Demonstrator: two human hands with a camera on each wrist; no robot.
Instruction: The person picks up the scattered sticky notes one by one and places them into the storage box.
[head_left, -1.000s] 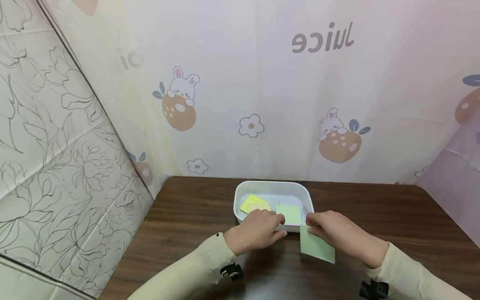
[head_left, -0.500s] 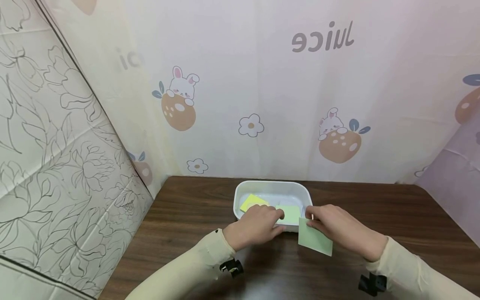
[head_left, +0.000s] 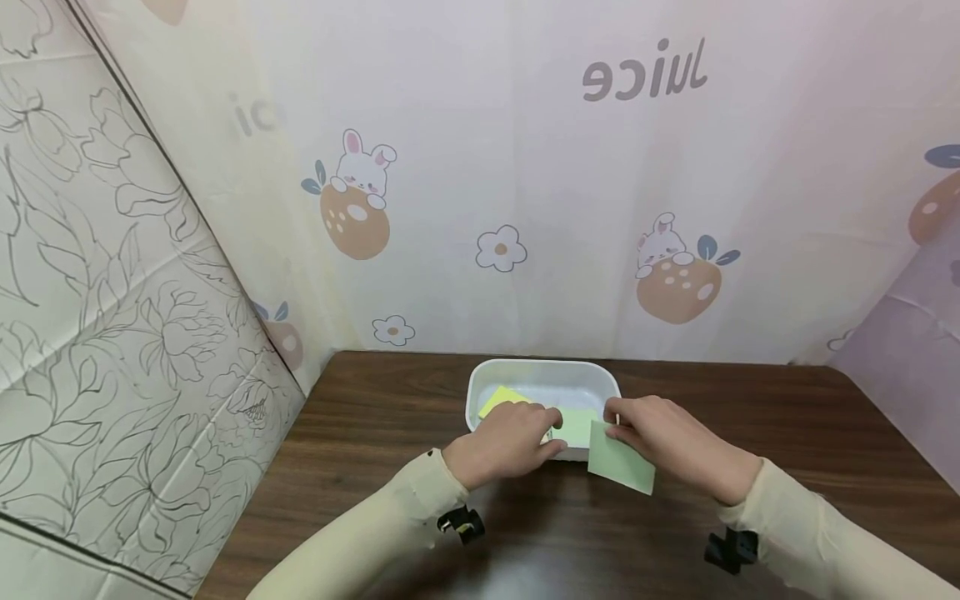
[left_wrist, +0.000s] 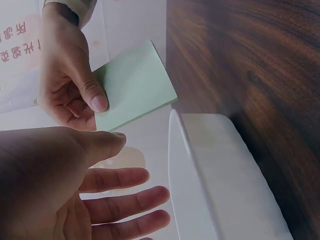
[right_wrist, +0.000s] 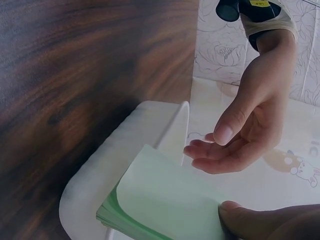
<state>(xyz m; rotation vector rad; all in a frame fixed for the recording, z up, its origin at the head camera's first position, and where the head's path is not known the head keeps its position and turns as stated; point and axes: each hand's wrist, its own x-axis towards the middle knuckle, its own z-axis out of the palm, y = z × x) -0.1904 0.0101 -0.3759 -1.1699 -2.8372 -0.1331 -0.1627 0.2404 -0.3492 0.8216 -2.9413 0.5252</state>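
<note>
My right hand (head_left: 667,442) pinches a light green sticky note pad (head_left: 621,458) between thumb and fingers, just outside the front right corner of a white plastic tub (head_left: 543,363). Seen from the right wrist, the pad (right_wrist: 170,192) is a stack of several sheets. My left hand (head_left: 501,446) hovers over the tub's front left rim, fingers relaxed and holding nothing; the left wrist view shows its fingers (left_wrist: 132,200) apart. Inside the tub lie a yellow sticky note pad (head_left: 501,397) and another light green pad (head_left: 577,425), both partly hidden by my left hand.
The tub stands on a dark wood table (head_left: 390,417), close to its back edge. Behind the table hangs a pale curtain (head_left: 450,183) printed with rabbits and fruit. A flower-patterned sheet (head_left: 150,333) borders the left side.
My right hand has moved up and slightly left with the green pad, nearer the tub. The left hand has shifted only a little.
</note>
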